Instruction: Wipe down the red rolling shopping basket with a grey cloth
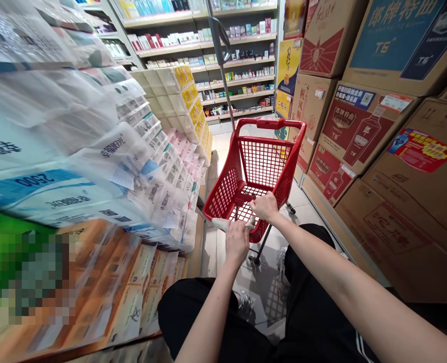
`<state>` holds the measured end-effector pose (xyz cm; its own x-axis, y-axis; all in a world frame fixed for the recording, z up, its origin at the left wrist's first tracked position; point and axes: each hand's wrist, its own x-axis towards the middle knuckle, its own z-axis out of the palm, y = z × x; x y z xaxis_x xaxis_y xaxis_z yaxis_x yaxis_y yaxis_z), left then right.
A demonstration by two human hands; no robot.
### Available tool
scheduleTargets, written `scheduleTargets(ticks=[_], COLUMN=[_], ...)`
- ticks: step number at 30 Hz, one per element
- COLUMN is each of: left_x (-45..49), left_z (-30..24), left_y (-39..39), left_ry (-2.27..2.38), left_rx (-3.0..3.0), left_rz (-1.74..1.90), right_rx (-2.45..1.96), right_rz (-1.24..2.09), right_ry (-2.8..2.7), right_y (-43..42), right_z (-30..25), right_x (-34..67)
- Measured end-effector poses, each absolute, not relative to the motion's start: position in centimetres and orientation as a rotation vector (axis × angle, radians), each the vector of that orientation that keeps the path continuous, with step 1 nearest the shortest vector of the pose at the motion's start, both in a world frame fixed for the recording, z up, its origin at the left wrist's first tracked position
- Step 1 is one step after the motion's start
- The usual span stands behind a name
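Both my left hand point(237, 241) and my right hand point(264, 205) are clenched around the pale handle point(223, 223) of the red shopping basket cart point(255, 174), which stands on the tiled aisle floor point(223, 146) just ahead of my knees. Stacked packs of tissue paper point(94, 151) crowd close on my left and cardboard cartons point(378, 126) wall off the right. A grey pole point(223, 65) rises beyond the cart, before the far shelves point(238, 65).

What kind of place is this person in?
Most likely a supermarket aisle: both hands rest on a red shopping cart, packs of tissue paper are stacked on one side, cardboard cartons on the other, with stocked shelves behind.
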<state>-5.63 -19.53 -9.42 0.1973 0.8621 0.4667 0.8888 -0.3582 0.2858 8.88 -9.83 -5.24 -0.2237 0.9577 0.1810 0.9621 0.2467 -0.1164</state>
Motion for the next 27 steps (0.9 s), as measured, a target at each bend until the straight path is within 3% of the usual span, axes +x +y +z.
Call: scheduleTargets(ticks=[13, 27], left_x=[-14.3, -3.4], left_z=[-8.0, -12.1], left_y=[-13.6, -20.7], left_ry=[-1.878, -1.727], left_rx=[-2.247, -2.298], left_rz=[-0.797, -1.098], right_rx=[-1.704, -1.793], right_rz=[0.024, -0.022], right_ry=[-2.401, -2.307], right_y=[-10.2, -10.1], right_z=[-4.6, -5.2], right_x=[9.2, 8.8])
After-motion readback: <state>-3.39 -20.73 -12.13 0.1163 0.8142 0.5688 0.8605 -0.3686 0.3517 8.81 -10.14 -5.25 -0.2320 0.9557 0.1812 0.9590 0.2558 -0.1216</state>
